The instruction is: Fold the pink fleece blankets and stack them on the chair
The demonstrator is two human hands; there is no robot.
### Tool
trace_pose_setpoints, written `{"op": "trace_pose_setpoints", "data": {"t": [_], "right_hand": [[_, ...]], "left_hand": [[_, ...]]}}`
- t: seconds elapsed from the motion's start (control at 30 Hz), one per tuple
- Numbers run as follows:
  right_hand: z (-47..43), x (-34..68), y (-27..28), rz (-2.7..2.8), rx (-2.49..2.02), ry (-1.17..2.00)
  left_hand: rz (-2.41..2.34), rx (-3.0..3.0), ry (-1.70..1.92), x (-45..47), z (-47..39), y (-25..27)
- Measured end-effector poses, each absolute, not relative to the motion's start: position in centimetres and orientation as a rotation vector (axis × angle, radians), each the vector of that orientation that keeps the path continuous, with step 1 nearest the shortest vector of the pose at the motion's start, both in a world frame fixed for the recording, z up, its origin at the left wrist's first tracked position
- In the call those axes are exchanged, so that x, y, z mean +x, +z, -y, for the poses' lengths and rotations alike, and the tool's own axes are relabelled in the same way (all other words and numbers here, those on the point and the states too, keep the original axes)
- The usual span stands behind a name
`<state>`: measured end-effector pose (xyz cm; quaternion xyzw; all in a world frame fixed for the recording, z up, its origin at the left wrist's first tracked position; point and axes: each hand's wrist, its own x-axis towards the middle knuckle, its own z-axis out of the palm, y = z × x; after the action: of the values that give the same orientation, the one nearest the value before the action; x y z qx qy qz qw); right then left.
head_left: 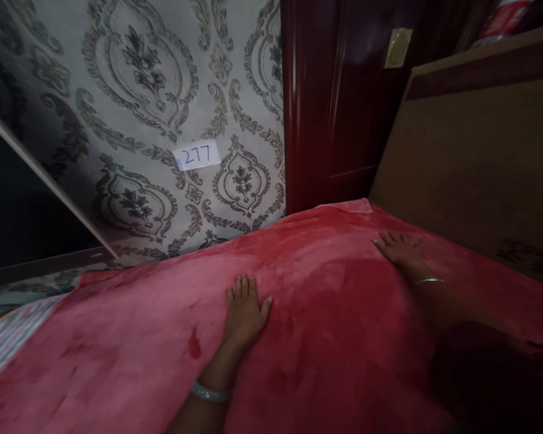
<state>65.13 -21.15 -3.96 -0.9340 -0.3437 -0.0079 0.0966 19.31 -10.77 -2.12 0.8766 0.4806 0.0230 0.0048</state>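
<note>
Both hands lie open with fingers spread, gripping nothing: the left hand (244, 313) at lower centre, the right hand (400, 248) right of centre, apparently palm down, though dimness there makes its contact hard to judge. Beneath them the red plush cloth (140, 313) fills most of the lower frame. Flat palms and even pressure should suit it best; dragging fingertips would likely ruck the pile. A striped fabric (22, 334) shows at lower left, patterned wallpaper (149, 72) at upper left, a cardboard panel (479, 157) at right.
</note>
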Motion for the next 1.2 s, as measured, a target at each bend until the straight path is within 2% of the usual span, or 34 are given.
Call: {"op": "trace_pose_setpoints", "data": {"t": [0.17,0.3,0.37,0.43,0.57,0.63,0.7,0.93,1.2], "right_hand": [[28.0,65.5,-2.7,0.662,-2.841,0.116],[28.0,62.8,-1.4,0.659,-2.835,0.091],[26.2,59.4,-1.2,0.831,-2.782,0.014],[24.0,54.7,-1.5,1.232,-2.618,-0.076],[21.1,46.0,-2.7,1.877,-2.233,0.045],[21.0,44.7,-3.1,1.991,-2.156,0.081],[21.8,46.0,-3.4,1.908,-2.273,0.061],[29.9,57.2,-4.3,1.025,-2.885,-0.032],[37.1,59.2,-6.0,0.702,-2.959,-0.069]], "left_hand": [[-1.51,2.789,0.081,19.4,10.5,-2.2],[-1.51,2.801,0.07,19.5,10.5,-1.9],[-1.514,2.806,0.076,19.6,10.5,-1.8],[-1.516,2.82,0.086,19.6,10.5,-1.8],[-1.516,2.854,0.096,19.6,10.4,-1.7],[-1.514,2.863,0.09,19.6,10.3,-1.7],[-1.511,2.869,0.089,19.6,10.3,-1.7],[-1.494,2.874,0.152,19.6,10.5,-1.6],[-1.462,2.847,0.191,19.6,10.5,-1.4]]}}
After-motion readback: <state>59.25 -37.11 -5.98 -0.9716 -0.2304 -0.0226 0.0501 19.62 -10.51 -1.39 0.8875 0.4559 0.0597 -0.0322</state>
